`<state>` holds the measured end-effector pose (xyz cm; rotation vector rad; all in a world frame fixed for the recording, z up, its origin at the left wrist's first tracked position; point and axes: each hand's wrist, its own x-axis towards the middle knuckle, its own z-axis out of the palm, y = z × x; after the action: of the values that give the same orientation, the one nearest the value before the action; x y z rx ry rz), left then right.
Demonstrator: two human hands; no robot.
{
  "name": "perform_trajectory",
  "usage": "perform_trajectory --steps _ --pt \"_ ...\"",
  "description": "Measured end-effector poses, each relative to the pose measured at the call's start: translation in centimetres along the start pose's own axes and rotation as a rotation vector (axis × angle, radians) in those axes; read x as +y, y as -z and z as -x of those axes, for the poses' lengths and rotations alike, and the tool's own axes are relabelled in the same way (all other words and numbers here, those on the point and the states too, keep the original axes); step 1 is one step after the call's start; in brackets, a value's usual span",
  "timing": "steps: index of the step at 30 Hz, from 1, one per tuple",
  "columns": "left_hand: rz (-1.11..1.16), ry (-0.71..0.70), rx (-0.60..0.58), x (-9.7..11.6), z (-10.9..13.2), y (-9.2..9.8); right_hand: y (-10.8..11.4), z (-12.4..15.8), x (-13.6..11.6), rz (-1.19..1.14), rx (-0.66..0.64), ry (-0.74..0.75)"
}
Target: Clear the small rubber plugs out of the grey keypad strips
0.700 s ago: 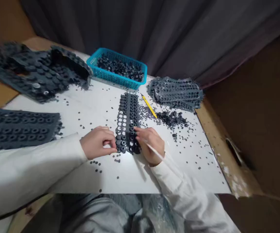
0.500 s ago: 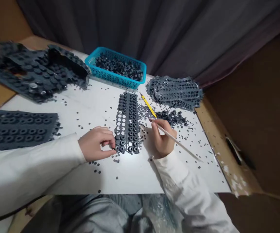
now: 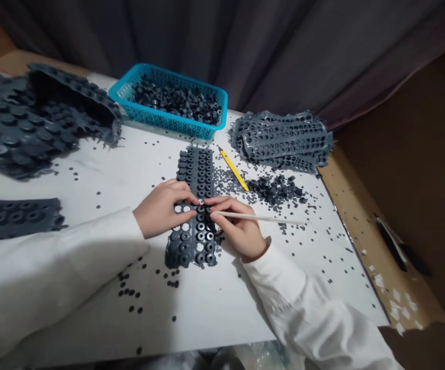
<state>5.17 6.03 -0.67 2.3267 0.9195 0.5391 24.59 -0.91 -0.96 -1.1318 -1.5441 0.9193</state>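
A moulded dark rubber strip [image 3: 191,241] lies lengthwise on a white tabletop [image 3: 280,293], just below a blue plastic basket [image 3: 168,121]. Rows of raised grommets stand on it, and emptied holes show white through its middle. Large rubber sheets [image 3: 25,123] sprawl at the far left, a stack of perforated strips [image 3: 284,136] sits to the right, and a loose heap of grommets [image 3: 274,190] lies just beside a yellow pencil [image 3: 232,168]. Small black discs [image 3: 130,293] litter the surface. The left hand [image 3: 163,208] lies with curled fingers on the strip around the holes, though whether they pinch it I cannot tell. The right hand [image 3: 238,228] holds a thin pale stick [image 3: 257,217] between thumb and fingers, pressed together, with its near end at the grommets. Good work here likely means keeping the rubber pinned flat close beside the stick's end, so the strip cannot creep
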Motion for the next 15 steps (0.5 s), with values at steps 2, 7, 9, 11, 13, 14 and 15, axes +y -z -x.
perform_trajectory --steps 2,7,9,11,13,14,15 --pt "0.011 -0.019 0.016 -0.25 0.18 -0.27 0.07 0.34 0.08 -0.002 -0.023 -0.042" --pt "-0.025 -0.020 0.042 -0.63 0.30 -0.81 0.23 0.37 -0.25 0.060 -0.043 -0.083" --pt "-0.025 -0.039 0.051 -0.70 0.24 -0.94 0.24 0.27 -0.38 0.074 -0.046 -0.083" --pt "-0.016 -0.063 0.057 -0.74 0.22 -1.00 0.26 0.23 -0.45 0.077 -0.045 -0.089" --pt "-0.010 -0.070 0.060 -0.76 0.26 -1.03 0.29 0.25 -0.49 0.081 -0.046 -0.100" --pt "-0.009 -0.070 0.062 -0.77 0.28 -1.05 0.30 0.26 -0.50 0.085 -0.048 -0.102" --pt "-0.010 -0.070 0.062 -0.77 0.30 -1.06 0.30 0.26 -0.51 0.090 -0.049 -0.100"
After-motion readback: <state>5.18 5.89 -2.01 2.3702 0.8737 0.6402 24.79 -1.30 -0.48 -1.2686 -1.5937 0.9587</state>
